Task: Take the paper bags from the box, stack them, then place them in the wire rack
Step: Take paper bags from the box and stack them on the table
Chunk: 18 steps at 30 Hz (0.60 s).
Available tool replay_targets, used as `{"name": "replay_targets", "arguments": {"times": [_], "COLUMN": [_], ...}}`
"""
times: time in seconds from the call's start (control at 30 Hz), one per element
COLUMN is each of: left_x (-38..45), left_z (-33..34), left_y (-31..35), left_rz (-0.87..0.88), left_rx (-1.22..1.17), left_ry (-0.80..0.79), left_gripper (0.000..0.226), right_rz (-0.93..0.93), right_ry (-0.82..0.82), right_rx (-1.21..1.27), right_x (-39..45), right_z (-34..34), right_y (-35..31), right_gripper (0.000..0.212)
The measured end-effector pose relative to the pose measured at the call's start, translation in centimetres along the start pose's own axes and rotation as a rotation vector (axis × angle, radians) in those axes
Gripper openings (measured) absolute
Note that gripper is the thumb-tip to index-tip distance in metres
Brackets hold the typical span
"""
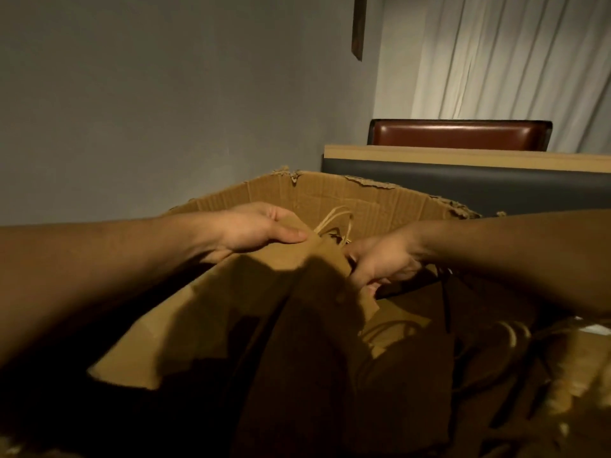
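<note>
Both forearms fill my view, reaching over the cardboard box [330,193]. My left hand [251,231] grips the top edge of a brown paper bag [231,309], thumb over it. My right hand [380,259] pinches the same bag's edge. More bags [396,328] lie inside, right of it.

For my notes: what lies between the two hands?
In the head view, the top edge of a brown paper bag spans from left hand to right hand; both grip it.
</note>
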<state>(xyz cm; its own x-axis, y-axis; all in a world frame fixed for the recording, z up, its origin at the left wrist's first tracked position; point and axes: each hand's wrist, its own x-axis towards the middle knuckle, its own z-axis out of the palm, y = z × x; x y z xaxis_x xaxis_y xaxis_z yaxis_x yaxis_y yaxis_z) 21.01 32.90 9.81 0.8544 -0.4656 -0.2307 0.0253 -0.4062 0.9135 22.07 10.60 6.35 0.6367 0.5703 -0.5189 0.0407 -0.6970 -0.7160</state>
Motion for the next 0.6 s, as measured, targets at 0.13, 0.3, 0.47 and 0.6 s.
{"name": "replay_targets", "arguments": {"times": [0.13,0.3,0.47,0.6], "left_x": [-0.9,-0.4,-0.4,-0.9], "left_z": [-0.3,-1.9,-2.0,-1.6], "left_y": [-0.4,-2.0,-1.7,-0.5], "left_rz": [-0.193,-0.332,-0.236,-0.257], "left_rx": [-0.210,0.044,0.351,0.348], "left_ry": [-0.069,-0.170,0.082,0.045], "left_gripper": [0.023,0.042,0.030,0.035], "right_rz": [-0.089,0.083,0.104,0.072], "right_ry": [0.096,0.353,0.525,0.459], "right_rx": [0.001,-0.153,-0.131,-0.033], "right_x": [-1.0,-2.4,-4.0,-5.1], "right_z": [-0.7,-3.0,-3.9,-2.5], "right_y": [-1.4,-0.9,-0.9,-1.8], "right_gripper": [0.012,0.036,0.023,0.014]}}
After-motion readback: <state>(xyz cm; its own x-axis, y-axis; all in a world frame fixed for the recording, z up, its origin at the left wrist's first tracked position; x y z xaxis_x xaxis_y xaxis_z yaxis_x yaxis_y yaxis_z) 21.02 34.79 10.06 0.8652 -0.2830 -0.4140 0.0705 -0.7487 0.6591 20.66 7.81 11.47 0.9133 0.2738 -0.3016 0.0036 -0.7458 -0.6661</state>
